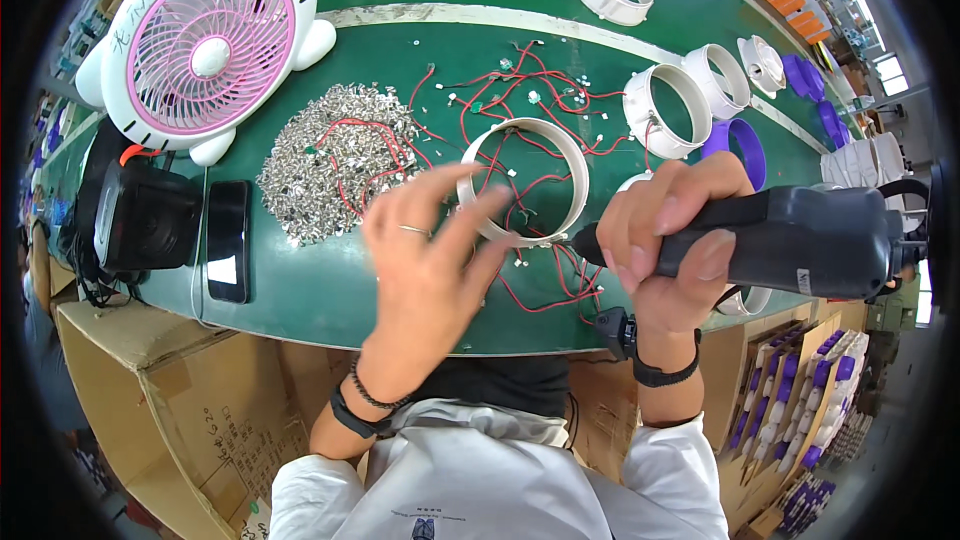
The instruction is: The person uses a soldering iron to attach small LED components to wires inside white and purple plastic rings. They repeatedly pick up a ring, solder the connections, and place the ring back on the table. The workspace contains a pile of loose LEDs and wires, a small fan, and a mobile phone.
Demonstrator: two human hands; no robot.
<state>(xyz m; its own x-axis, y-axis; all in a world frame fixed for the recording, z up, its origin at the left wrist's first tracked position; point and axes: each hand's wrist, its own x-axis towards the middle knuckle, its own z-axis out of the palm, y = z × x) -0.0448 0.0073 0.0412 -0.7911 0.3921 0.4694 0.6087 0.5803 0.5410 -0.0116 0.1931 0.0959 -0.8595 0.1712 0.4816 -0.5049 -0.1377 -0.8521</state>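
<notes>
While lying flat on green table [300,290], round white plastic ring [523,180] meets spread left hand [430,260] fingertips; right hand [670,240] clamps black electric screwdriver [800,240].

So the ring [524,180] sits mid-surface [300,280] on a tangle of wires [520,90], left hand [430,260] at its near-left edge, right hand [670,240] just right of it with the electric screwdriver [790,240]. Screw pile [335,155] is left of the ring, phone [228,238] further left, fan [205,40] behind those. More rings [668,110] sit back right, cardboard box [190,400] below the front edge.
</notes>
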